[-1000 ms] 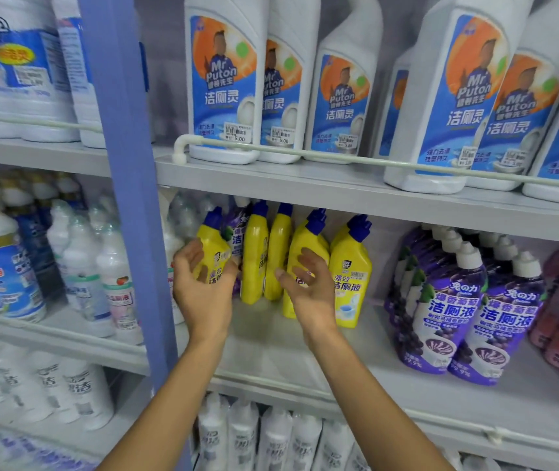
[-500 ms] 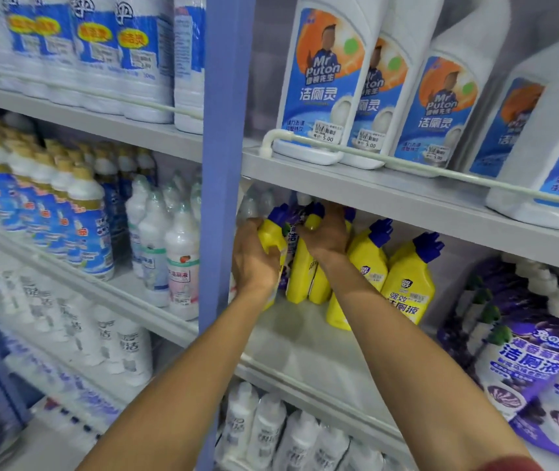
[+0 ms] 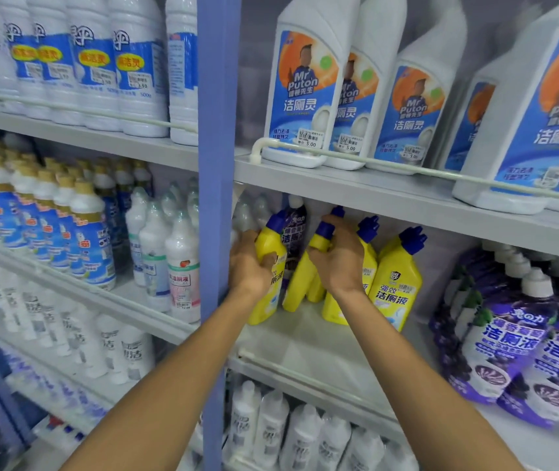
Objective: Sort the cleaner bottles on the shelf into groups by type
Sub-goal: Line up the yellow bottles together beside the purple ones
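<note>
Left hand [image 3: 247, 266] grips yellow blue-capped bottle [image 3: 264, 244]; right hand [image 3: 339, 263] grips second yellow bottle [image 3: 300, 280].

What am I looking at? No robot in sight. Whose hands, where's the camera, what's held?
There is no machine here. A person works with bare hands, and the single picture comes from a camera worn on their head, looking forward and down. The left hand grips the leftmost yellow bottle. The right hand grips a tilted yellow bottle by its neck. A lone purple bottle stands between them on the middle shelf, apart from the purple group at the right. White bottles line the shelf above.
</note>
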The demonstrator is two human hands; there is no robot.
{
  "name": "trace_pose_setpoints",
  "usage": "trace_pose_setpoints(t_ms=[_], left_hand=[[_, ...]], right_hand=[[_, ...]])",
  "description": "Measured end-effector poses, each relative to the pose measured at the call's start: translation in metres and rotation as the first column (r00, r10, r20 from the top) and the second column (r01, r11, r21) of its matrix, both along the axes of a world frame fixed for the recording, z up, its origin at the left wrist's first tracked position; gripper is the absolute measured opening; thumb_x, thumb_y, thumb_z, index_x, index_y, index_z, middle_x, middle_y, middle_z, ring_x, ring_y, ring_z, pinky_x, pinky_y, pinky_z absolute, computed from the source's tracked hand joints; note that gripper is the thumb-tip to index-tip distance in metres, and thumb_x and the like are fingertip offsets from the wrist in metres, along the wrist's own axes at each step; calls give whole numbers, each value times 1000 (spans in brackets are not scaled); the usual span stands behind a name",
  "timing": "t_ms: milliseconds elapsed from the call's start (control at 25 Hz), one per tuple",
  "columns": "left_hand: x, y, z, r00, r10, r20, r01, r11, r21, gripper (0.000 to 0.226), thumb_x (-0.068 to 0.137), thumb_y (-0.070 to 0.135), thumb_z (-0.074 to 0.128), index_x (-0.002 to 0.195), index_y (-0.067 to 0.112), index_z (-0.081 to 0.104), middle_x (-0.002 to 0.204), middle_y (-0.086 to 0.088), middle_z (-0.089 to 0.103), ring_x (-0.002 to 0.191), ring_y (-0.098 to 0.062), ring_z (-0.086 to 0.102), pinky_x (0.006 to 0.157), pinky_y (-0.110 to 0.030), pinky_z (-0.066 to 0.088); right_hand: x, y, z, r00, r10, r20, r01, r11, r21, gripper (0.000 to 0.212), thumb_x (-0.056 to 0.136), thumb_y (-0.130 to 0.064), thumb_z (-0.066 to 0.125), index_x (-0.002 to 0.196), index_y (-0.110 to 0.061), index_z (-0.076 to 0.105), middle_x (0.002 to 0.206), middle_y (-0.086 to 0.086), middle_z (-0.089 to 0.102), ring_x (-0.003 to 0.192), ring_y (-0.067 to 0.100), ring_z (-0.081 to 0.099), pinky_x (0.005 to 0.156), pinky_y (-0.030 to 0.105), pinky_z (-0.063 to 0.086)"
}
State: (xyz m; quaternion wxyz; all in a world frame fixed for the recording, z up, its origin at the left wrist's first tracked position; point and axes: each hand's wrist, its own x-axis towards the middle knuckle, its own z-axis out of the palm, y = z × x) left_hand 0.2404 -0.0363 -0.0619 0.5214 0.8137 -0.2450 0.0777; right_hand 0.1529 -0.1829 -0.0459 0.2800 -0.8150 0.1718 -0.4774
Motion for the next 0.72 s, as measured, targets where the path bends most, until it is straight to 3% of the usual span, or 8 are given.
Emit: trace_pose_setpoints(t_ms=[120,240,360,440,560,720], left_hand=[[-8,5,-4,993,-111,-32,109,992,-56,39,85,32,75,119,21,59,112,-7,70,103,-32,66,90,-45,55],[-18,4,-8,956,-280,-82,270,956,-117,43,76,39,74,114,28,59,104,-1,73,96,-25,70,88,-48,58],[-30,-7,-13,901,-423,-92,410,902,-131,40,77,37,77,111,26,59,100,1,73,94,-22,71,87,-50,59],[-37,-17,-12,866,-493,-79,480,866,-140,39,78,35,77,110,23,60,96,3,73,91,-22,72,87,-50,59],[-44,-28,-12,824,-562,-73,551,825,-128,38,85,21,81,116,21,59,101,3,72,94,-18,72,90,-49,59],[-48,-35,-18,810,-585,-46,584,811,-35,53,74,38,79,120,31,54,109,0,73,99,-22,72,87,-47,60]], right_hand=[[-37,0,7,995,76,-70,-71,994,79,62,77,-4,80,132,-24,63,122,1,69,103,21,69,85,28,56],[-80,-6,22,957,254,-142,-218,949,225,65,84,5,75,136,-31,59,124,-11,67,103,5,68,76,20,59],[-115,-21,28,908,360,-213,-303,918,257,77,86,13,71,143,-35,49,140,-19,58,113,-7,63,85,21,57],[-130,-28,25,913,364,-185,-301,906,298,80,86,13,73,147,-29,45,146,-11,56,123,1,60,90,22,57],[-142,-27,2,944,299,-138,-235,906,352,86,82,0,85,148,-33,41,140,-4,60,124,13,62,92,27,58],[-151,-31,-17,975,180,-133,-131,942,310,84,77,-26,87,149,-35,46,128,-12,70,123,10,65,103,44,56]])
